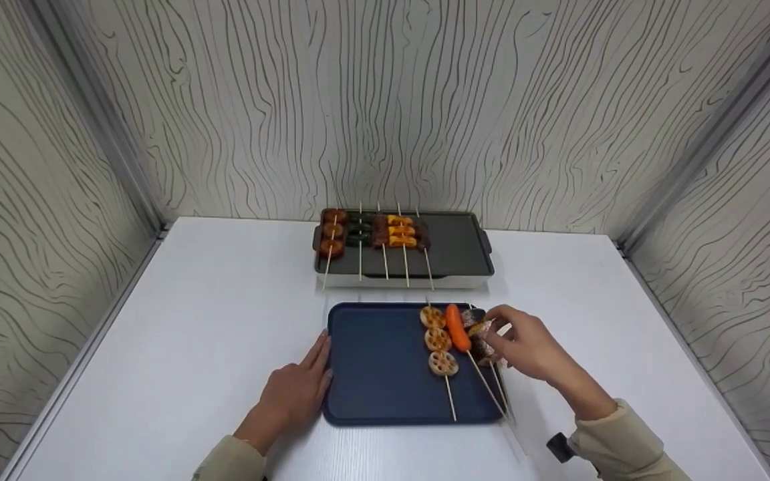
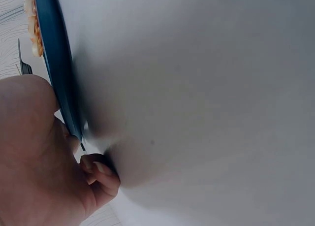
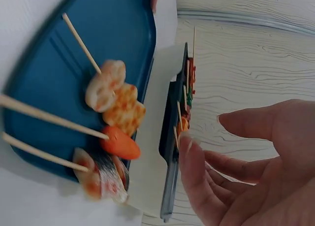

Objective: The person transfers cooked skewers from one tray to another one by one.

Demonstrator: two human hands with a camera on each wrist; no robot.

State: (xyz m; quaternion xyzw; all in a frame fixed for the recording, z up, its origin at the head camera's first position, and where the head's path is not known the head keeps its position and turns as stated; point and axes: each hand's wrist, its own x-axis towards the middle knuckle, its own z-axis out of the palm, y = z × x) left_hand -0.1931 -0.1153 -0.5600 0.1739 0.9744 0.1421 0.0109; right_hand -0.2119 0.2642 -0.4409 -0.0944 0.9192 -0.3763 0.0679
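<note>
A dark blue tray (image 1: 385, 364) lies on the white table. On its right side are a skewer of lotus root slices (image 1: 437, 339), an orange sausage skewer (image 1: 457, 329) and a silvery fish skewer (image 1: 474, 319) at the right edge. My right hand (image 1: 525, 344) is over the fish skewer in the head view, thumb and fingers bent towards it. From the right wrist, the right hand (image 3: 256, 162) shows thumb and fingers spread apart with nothing between them, beside the fish skewer (image 3: 106, 179). My left hand (image 1: 295, 391) rests along the tray's left edge, fingers fairly straight.
Behind the tray stands a dark grill pan (image 1: 455, 244) on a pale base, with several skewers, among them a yellow one (image 1: 402, 231), lying across its left and middle. Wood-grain panels (image 1: 385, 107) close off the back and both sides of the table.
</note>
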